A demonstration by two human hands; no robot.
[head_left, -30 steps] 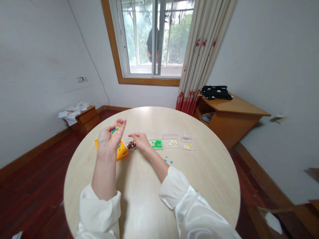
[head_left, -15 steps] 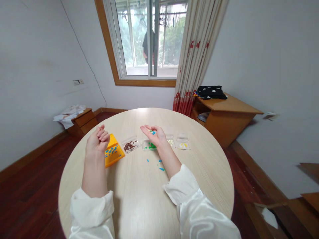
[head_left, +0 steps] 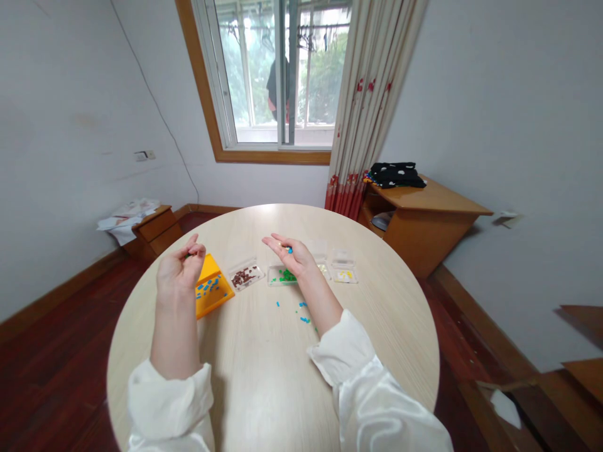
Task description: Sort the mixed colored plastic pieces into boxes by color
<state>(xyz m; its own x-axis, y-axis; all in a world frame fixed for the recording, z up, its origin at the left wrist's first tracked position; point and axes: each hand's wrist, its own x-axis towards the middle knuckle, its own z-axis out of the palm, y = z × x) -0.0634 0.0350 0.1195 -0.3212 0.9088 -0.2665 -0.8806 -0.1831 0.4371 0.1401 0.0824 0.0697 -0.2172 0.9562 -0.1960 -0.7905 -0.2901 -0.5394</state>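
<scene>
My left hand [head_left: 180, 269] is raised beside the yellow open case [head_left: 215, 306], its fingers curled. A small dark green bit shows between the fingertips, too small to be sure of. In the case lie several small blue building blocks [head_left: 207, 288]. Palm up, my right hand [head_left: 292, 253] hovers over the clear box of green blocks [head_left: 285, 276], fingers stretched out. A blue block [head_left: 289, 249] and paler pieces rest in its palm, partly hidden by the fingers. Loose blue and green blocks [head_left: 304, 319] lie on the table near my right wrist.
Clear boxes stand in a row on the round table [head_left: 254, 376]: one with brown blocks [head_left: 244, 276], one with cream blocks [head_left: 323, 270] partly behind my right arm, one with yellow blocks [head_left: 346, 275]. A wooden desk [head_left: 438, 213] stands beyond the table's right edge.
My left hand has turned and loosened from a tight fist, its fingertips now pointing up. My right palm has tilted, so fewer of its pieces show. The view has shifted slightly.
</scene>
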